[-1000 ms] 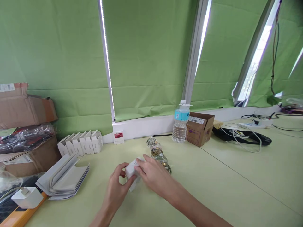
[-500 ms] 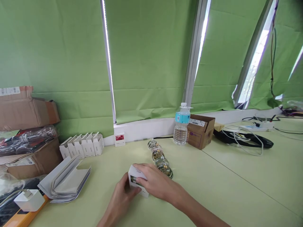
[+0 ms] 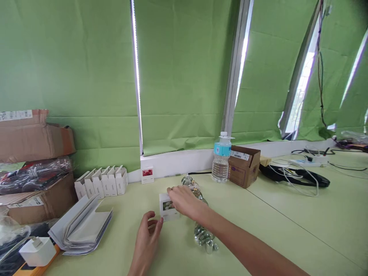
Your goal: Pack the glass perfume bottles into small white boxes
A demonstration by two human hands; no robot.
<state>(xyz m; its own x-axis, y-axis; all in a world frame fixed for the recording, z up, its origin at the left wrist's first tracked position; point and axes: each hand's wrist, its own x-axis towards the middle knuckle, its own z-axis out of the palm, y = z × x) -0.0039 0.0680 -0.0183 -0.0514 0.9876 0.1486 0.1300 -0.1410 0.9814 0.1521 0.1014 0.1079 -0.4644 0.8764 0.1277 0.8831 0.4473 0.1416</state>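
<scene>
A small white box (image 3: 168,207) with a photo on its face stands on the pale green table (image 3: 258,230), and my right hand (image 3: 184,201) grips it from above by its top edge. My left hand (image 3: 148,237) is open just below and left of the box, not touching it. A string of clear glass and gold pieces (image 3: 192,186) lies beyond the box. My right forearm crosses it and hides its middle, and a glass and metal end (image 3: 204,237) shows nearer me.
Several white boxes (image 3: 100,183) stand in a row at the back, with a small red-pictured card (image 3: 147,175) beside them. A water bottle (image 3: 221,159) and a cardboard box (image 3: 243,166) stand behind. Folded white card (image 3: 82,226) and a white charger (image 3: 37,251) lie left.
My left hand has let go of the box and moved down and left. The box now shows its photo face to me. My right arm has moved across the glass string.
</scene>
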